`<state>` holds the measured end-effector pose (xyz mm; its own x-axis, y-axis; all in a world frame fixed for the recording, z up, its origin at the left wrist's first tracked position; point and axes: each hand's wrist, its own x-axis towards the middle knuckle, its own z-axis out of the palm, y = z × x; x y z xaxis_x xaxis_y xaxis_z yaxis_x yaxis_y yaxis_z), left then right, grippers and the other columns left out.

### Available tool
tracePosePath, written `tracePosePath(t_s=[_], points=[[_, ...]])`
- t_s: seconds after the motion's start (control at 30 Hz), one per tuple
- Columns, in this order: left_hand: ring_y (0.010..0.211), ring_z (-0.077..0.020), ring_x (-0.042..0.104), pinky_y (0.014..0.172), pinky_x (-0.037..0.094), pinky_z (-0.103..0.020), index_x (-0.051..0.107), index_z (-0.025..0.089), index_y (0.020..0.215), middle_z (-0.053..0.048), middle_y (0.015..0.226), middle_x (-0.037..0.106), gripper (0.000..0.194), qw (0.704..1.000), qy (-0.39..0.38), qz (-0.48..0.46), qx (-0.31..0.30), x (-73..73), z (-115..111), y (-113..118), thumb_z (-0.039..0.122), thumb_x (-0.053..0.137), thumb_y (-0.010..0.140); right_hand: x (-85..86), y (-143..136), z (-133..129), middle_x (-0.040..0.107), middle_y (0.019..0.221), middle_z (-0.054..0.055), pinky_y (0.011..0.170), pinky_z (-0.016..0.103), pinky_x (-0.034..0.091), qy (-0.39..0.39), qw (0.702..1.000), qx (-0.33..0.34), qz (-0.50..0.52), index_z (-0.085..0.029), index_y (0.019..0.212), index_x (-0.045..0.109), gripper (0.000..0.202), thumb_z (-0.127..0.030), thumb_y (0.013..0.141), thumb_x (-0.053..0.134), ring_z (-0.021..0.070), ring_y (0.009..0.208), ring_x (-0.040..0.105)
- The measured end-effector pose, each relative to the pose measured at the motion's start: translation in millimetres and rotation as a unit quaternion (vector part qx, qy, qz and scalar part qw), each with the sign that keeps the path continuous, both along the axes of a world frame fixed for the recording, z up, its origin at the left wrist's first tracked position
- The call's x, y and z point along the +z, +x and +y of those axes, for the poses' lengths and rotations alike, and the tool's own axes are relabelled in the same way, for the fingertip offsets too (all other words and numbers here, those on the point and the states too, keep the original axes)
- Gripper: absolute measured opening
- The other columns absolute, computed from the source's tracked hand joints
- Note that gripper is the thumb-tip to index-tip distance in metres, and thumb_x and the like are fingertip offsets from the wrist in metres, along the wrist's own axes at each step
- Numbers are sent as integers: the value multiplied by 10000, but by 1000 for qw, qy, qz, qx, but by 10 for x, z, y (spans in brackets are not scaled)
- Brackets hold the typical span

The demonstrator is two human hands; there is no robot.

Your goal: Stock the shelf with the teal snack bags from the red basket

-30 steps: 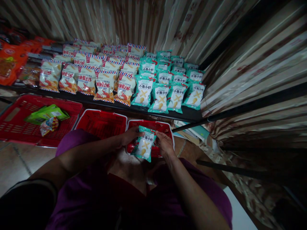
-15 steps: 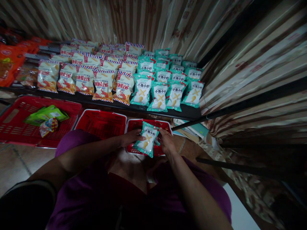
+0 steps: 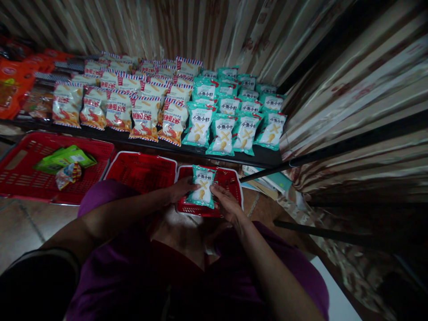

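A teal and white snack bag (image 3: 202,187) is held upright over the right-hand red basket (image 3: 230,178), its printed front facing me. My left hand (image 3: 180,189) grips its left edge, the fingers partly hidden behind it. On the other side, my right hand (image 3: 226,201) holds the lower right edge, thumb on the front. Matching teal bags (image 3: 222,133) stand in rows on the black shelf (image 3: 267,156) beyond the basket.
White and orange bags (image 3: 144,117) fill the shelf's middle, with orange packs (image 3: 11,89) far left. Another red basket (image 3: 142,171) sits beside a larger one (image 3: 26,147) holding green packets (image 3: 67,158). A black pole (image 3: 321,154) slants across the right.
The held bag has moved slightly left and up and now stands straighter. My right hand has shifted left and lower along its edge.
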<state>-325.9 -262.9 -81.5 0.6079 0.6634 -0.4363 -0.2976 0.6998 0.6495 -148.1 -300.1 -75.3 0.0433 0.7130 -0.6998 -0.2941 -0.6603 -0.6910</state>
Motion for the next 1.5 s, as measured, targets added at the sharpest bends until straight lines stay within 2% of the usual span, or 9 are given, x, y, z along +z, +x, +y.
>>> tracePosePath(t_s=[0.13,0.4,0.5,0.67,0.9,1.17,1.37,1.5], points=[[846,-225,675,818,497,-349,620,110,1058,-131,1000,698,564,1000,6,6,0,19,0,-1,314,840,581,-39,-1,10,693,700,-19,390,170,387,4,1000,4,-14,-221,872,666,334,-338,589,798,105,545,587],[856,-229,671,813,503,-348,620,121,1054,-135,1006,694,584,1000,-3,6,-7,-90,14,8,353,842,567,-46,-61,3,723,720,-13,524,257,518,0,999,-34,12,-217,835,651,326,-232,549,805,175,637,674],[856,-220,668,794,506,-342,618,141,1057,-123,1005,693,561,999,-7,37,-13,-129,18,-1,392,818,598,-46,-66,13,721,704,-7,575,294,549,0,999,-45,8,-212,833,642,327,-238,553,810,195,669,686],[814,-194,662,746,506,-302,636,151,1000,-99,982,697,482,994,0,105,-13,-142,8,-17,420,787,629,-60,-52,24,712,660,0,550,310,556,-11,998,-54,-9,-207,813,624,338,-243,542,823,210,649,689],[795,-196,662,747,507,-309,641,140,930,-88,919,705,414,997,-5,80,-1,-159,14,-16,348,802,610,-60,-46,13,712,663,-5,560,303,555,-16,999,-43,22,-214,798,601,323,-228,553,811,206,669,693],[769,-184,651,742,498,-318,621,147,899,-64,885,694,350,994,-7,105,21,-154,27,-9,245,778,602,-106,-47,4,710,671,-33,549,291,546,-16,999,-51,10,-227,854,593,382,-221,539,809,176,594,673],[826,-182,649,749,494,-286,614,145,932,-68,924,687,341,994,10,109,25,-105,8,-9,245,759,640,-92,-47,17,706,652,-37,584,298,556,-14,998,-65,16,-220,853,591,449,-190,478,836,193,635,686],[915,-189,630,801,494,-313,560,159,1068,-83,1043,642,419,989,26,144,29,-169,25,5,218,718,685,-98,-58,29,706,649,-31,596,313,557,-20,997,-68,5,-225,832,596,446,-200,463,844,213,670,693]])
